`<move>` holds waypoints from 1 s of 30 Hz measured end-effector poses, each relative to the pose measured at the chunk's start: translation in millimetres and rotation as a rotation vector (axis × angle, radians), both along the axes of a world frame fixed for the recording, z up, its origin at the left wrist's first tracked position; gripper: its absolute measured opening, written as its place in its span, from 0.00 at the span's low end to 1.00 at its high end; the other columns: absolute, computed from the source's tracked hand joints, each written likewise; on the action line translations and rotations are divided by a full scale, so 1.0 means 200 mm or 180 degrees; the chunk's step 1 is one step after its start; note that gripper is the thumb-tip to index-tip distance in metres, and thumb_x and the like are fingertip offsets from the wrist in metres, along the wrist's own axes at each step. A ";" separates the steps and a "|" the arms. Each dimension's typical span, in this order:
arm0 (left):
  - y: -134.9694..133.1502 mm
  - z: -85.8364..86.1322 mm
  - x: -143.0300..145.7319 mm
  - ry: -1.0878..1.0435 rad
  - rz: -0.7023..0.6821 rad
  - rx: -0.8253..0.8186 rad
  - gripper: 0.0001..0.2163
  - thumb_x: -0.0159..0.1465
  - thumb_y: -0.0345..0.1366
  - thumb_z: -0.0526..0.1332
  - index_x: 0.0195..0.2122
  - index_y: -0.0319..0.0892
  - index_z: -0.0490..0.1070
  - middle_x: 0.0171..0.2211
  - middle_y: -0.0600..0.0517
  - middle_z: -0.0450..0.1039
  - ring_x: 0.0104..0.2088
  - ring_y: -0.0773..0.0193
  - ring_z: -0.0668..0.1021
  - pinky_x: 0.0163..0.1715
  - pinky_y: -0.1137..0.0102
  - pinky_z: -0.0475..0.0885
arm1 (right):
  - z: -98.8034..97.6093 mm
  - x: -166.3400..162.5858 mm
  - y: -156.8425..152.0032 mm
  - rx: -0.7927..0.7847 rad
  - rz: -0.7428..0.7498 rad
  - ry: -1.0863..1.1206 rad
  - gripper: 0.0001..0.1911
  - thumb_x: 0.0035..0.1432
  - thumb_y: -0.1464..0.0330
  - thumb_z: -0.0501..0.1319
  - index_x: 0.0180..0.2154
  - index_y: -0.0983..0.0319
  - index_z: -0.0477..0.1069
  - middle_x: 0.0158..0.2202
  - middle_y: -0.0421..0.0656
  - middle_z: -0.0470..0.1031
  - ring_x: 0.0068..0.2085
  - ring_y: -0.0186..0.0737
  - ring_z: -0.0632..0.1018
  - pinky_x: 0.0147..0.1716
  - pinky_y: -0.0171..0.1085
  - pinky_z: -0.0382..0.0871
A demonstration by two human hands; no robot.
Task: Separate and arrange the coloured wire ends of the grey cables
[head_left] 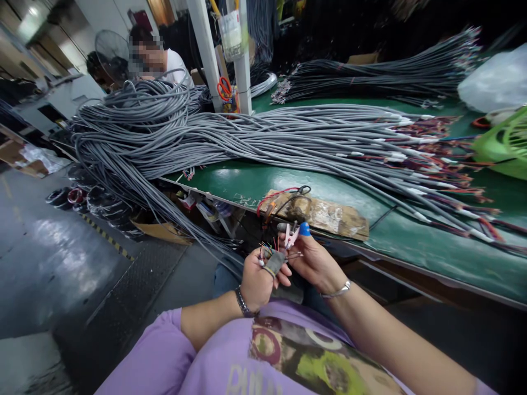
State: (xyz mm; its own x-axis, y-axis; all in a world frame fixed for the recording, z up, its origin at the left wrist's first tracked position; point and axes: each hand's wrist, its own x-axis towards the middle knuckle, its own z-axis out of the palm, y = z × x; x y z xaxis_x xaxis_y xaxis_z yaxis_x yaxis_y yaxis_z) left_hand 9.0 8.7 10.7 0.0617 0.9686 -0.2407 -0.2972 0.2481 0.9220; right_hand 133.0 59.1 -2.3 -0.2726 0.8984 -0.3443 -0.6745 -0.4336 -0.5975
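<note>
My left hand (256,280) is closed around the end of a grey cable, and thin coloured wires (269,248) fan out above its fingers. A dark grey wrap (275,264) sits over its thumb area. Close beside it, my right hand (313,264) is closed on a small pale pink clip-like tool (291,236). One of its fingertips wears a blue finger cot (304,229). Short wire ends show between the two hands; which fingers touch them I cannot make out. Just beyond lies a worn wooden block (329,215) with red and black leads, at the bench edge.
Long grey cables (255,134) with stripped coloured ends spread over the green bench (242,184). Behind lie black cable bundles (362,77). A green basket (504,142) and a plastic bag (496,82) stand right. Orange scissors (224,88) hang on a post. Another person (173,63) sits beyond.
</note>
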 end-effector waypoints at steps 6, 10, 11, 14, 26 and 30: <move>0.00 -0.01 0.00 0.0124 -0.0039 0.0012 0.18 0.55 0.51 0.65 0.28 0.39 0.66 0.20 0.53 0.73 0.14 0.72 0.72 0.11 0.79 0.54 | 0.02 -0.03 0.00 -0.0133 -0.0239 0.0079 0.19 0.49 0.50 0.67 0.28 0.59 0.76 0.25 0.40 0.78 0.23 0.34 0.73 0.23 0.33 0.70; -0.01 -0.02 -0.01 0.0127 -0.0070 0.0026 0.18 0.56 0.51 0.64 0.28 0.39 0.66 0.20 0.53 0.73 0.14 0.72 0.72 0.11 0.79 0.54 | 0.01 0.00 -0.03 -0.0022 -0.0011 0.0034 0.23 0.49 0.46 0.64 0.29 0.59 0.75 0.29 0.41 0.77 0.26 0.34 0.74 0.25 0.33 0.71; -0.01 -0.03 -0.02 0.0138 -0.0088 0.0022 0.18 0.56 0.51 0.64 0.29 0.39 0.66 0.20 0.53 0.73 0.14 0.72 0.73 0.11 0.79 0.54 | 0.00 0.02 -0.04 0.0014 0.0175 -0.0025 0.24 0.48 0.45 0.64 0.30 0.60 0.75 0.29 0.42 0.77 0.26 0.34 0.74 0.26 0.34 0.71; -0.03 -0.04 -0.05 0.0212 -0.0247 0.0036 0.18 0.56 0.51 0.64 0.30 0.39 0.66 0.20 0.53 0.74 0.15 0.71 0.73 0.11 0.79 0.55 | -0.01 0.09 -0.07 0.0104 0.0840 -0.0314 0.26 0.43 0.45 0.68 0.30 0.62 0.74 0.26 0.42 0.75 0.26 0.34 0.73 0.26 0.34 0.69; -0.04 -0.04 -0.10 0.0640 -0.1423 -0.0138 0.16 0.55 0.48 0.64 0.24 0.38 0.67 0.20 0.51 0.72 0.16 0.70 0.73 0.14 0.77 0.59 | 0.09 0.11 -0.10 0.0986 0.1456 -0.1769 0.20 0.42 0.54 0.71 0.23 0.64 0.71 0.20 0.38 0.70 0.23 0.31 0.67 0.26 0.34 0.60; -0.02 -0.06 -0.10 0.0655 -0.1600 -0.0314 0.16 0.54 0.47 0.64 0.25 0.38 0.67 0.20 0.52 0.73 0.14 0.70 0.72 0.12 0.77 0.57 | 0.07 0.12 -0.12 0.0964 0.1387 -0.1810 0.20 0.42 0.54 0.71 0.25 0.64 0.73 0.23 0.39 0.72 0.25 0.32 0.68 0.28 0.35 0.62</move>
State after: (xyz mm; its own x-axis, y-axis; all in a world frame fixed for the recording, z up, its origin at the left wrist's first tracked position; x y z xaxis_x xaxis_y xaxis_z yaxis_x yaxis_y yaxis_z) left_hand -11.4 5.1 -0.4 0.4530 0.8042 -0.3848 0.0640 0.4012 0.9138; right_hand 157.7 35.9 11.8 -0.4778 0.8280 -0.2936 -0.0351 -0.3520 -0.9354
